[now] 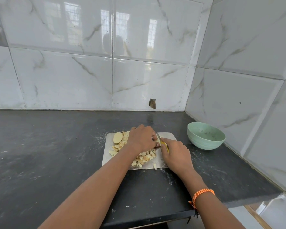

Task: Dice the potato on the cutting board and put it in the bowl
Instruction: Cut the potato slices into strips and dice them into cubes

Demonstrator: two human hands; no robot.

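We are in a home kitchen: glossy marble-look wall tiles (139, 47) meet in a corner above a dark stone table (48, 146), where a cutting board (167, 137), diced potato (145, 157) and a green bowl (205, 138) sit.

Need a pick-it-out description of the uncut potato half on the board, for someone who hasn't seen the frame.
Start at the dark countertop and find the metal cutting board left of the green bowl. At the board's far left corner, beyond the left hand, lies the potato half. It is the one large, smooth, pale oval piece there; everything beside it is a heap of small diced cubes.
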